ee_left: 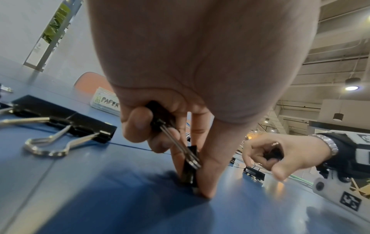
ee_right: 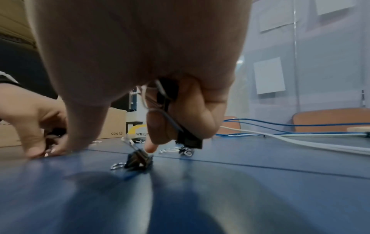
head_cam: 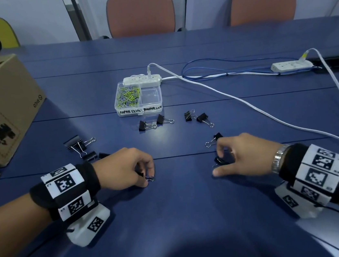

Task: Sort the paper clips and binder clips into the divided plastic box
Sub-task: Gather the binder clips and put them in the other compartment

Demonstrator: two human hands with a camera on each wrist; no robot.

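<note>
left hand (head_cam: pixel 126 168) grip: clamped on small black metal binder clips (ee_left: pixel 189 164), 7 o'clock on blue bench (head_cam: pixel 197 221) | right hand (head_cam: pixel 235 156) grip: clamped on more clips (ee_right: pixel 180 126), 5 o'clock | clear divided plastic box (head_cam: pixel 140 111): 12 o'clock, right cell empty | risk: overfull grips, clip slipping or springing loose mid-carry

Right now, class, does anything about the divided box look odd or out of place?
Yes. Both compartments of the divided box carry handwritten labels that seem to read "paper clips"; none says binder clips. The left one holds paper clips, the right looks empty, and black binder clips lie on the table.
</note>
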